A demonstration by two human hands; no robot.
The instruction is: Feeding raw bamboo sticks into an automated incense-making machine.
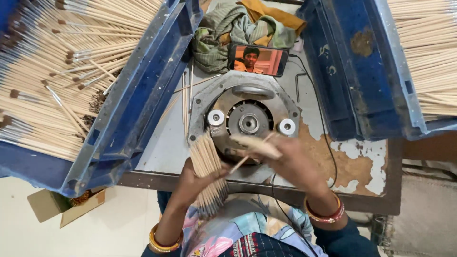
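**Thin sticks fed by hand at a round metal machine**

Left hand is wrapped around a bundle of thin wooden sticks, near the machine; right hand pinches a single stick, blurred. The sticks look light, stiff and easily snapped, best held mid-length. Blue crates flank the table

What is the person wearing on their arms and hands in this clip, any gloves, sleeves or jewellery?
No gloves: both hands are bare. The left hand has yellow-gold bangles with a thin red band at the wrist. The right hand has red and gold bangles at the wrist, and a dark blue sleeve begins just behind them. No rings can be made out; the right fingers are motion-blurred.
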